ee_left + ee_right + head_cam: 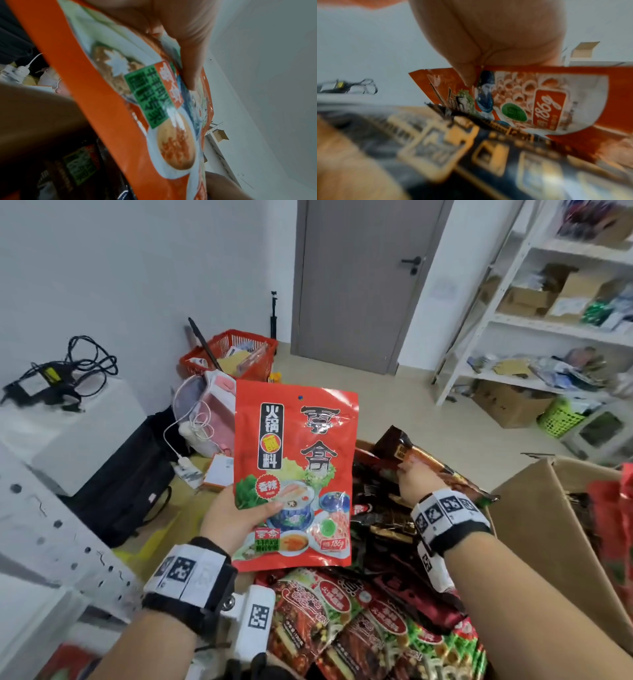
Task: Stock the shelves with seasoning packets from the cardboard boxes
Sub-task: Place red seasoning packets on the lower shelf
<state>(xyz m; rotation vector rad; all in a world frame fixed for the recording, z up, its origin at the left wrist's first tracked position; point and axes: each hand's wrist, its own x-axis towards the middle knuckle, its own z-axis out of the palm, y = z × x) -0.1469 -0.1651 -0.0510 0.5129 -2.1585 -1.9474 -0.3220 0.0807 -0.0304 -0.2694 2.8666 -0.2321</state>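
Observation:
My left hand (pixel 239 513) holds a red seasoning packet (pixel 294 474) upright at the middle of the head view, thumb on its front and fingers behind. The left wrist view shows that packet (pixel 120 108) close up under the thumb (pixel 188 56). Just to the right, my right hand (pixel 416 477) grips a dark brown packet (pixel 431 462) by its upper part, lifted over a heap of packets (pixel 359 628) in an open cardboard box (pixel 548 525). In the blurred right wrist view the dark packet (pixel 471 148) has gold print, with the red packet (pixel 539 108) behind it.
A white shelving unit (pixel 548 326) with boxes and bags stands at the right, and a perforated white shelf post (pixel 68 542) at the near left. Ahead on the floor are a red basket (pixel 236 354), a black bag (pixel 137 474) and a green basket (pixel 558 416).

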